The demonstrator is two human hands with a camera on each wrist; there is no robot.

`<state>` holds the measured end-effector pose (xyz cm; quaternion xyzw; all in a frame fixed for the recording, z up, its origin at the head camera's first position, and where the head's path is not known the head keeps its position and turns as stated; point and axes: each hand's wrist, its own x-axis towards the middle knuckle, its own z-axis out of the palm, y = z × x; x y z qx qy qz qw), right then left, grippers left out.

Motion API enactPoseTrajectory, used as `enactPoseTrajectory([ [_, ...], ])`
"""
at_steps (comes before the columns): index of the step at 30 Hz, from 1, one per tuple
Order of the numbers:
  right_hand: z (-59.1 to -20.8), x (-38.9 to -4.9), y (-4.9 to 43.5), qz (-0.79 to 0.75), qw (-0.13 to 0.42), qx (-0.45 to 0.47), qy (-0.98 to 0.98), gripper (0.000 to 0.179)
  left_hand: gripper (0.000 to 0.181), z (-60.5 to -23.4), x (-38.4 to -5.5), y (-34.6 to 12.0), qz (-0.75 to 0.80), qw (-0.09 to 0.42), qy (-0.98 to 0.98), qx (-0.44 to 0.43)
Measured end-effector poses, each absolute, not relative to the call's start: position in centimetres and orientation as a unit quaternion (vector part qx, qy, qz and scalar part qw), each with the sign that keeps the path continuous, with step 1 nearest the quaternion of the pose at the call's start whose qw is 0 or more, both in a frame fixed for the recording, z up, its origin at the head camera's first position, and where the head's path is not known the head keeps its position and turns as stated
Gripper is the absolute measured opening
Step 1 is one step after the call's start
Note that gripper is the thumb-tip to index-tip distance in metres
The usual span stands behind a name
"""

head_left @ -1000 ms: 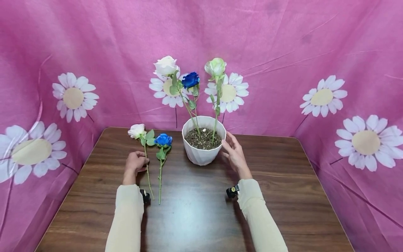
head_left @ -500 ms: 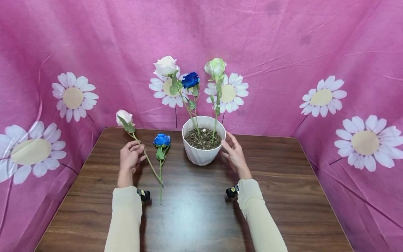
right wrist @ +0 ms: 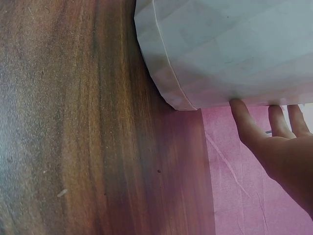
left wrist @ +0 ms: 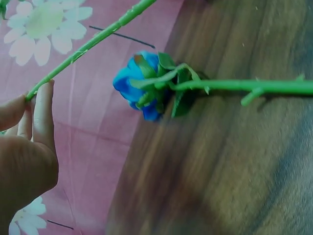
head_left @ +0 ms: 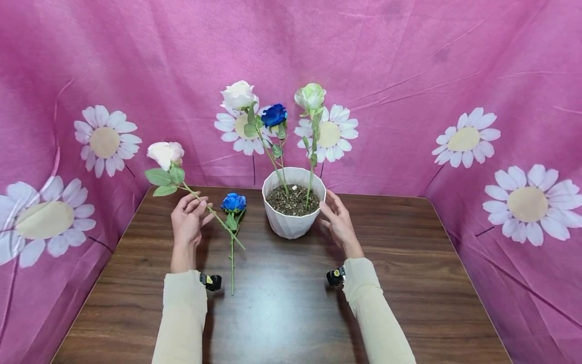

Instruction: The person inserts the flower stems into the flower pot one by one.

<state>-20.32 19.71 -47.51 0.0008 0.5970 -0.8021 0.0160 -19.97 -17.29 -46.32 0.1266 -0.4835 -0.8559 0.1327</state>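
One pinkish-white rose (head_left: 165,154) in grasp: pinching its green stem between thumb and fingertips of the left hand (head_left: 187,222), holding it raised and tilted over the left part of the table (head_left: 282,318), bloom toward the far left, stem end toward the middle. Crossing, in the head view, over the stem of a blue rose (head_left: 234,202) lying on the wood; in the left wrist view, showing the two stems apart. Farther right, resting the right hand (head_left: 338,222) against a white faceted pot (head_left: 291,226), thumb by the rim, fingers extended and touching the wall rather than clenching.

Judging from the layout, probably being past halfway: counting three stems already standing in the soil (head_left: 295,202), namely a white rose (head_left: 238,95), a dark blue rose (head_left: 274,115) and a pale green rose (head_left: 311,97); holding a fourth, not yet in; leaving the lying blue one to deal with. Hanging behind, in daisy print: pink cloth (head_left: 386,60).

Compared with half a second earlier, lifting the held bloom higher and farther left, swinging the stem end up and rightward, turning the leaves broadside to the head camera. Keeping the right hand in place on the pot, and seeing no change among the potted stems.
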Motion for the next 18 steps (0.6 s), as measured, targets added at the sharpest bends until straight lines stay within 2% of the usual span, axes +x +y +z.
enactPoseTrajectory([
  [9,-47.4,-20.3,19.8,-0.803,0.019,-0.001,0.596,0.056,0.027,-44.8,-20.4,-15.5,-0.891,0.184,-0.407,0.082],
  [18,-47.6,-20.5,20.0,-0.8,0.027,-0.004,0.599,0.057,0.026,-43.8,-21.3,-13.3,-0.917,0.199,-0.336,0.079],
])
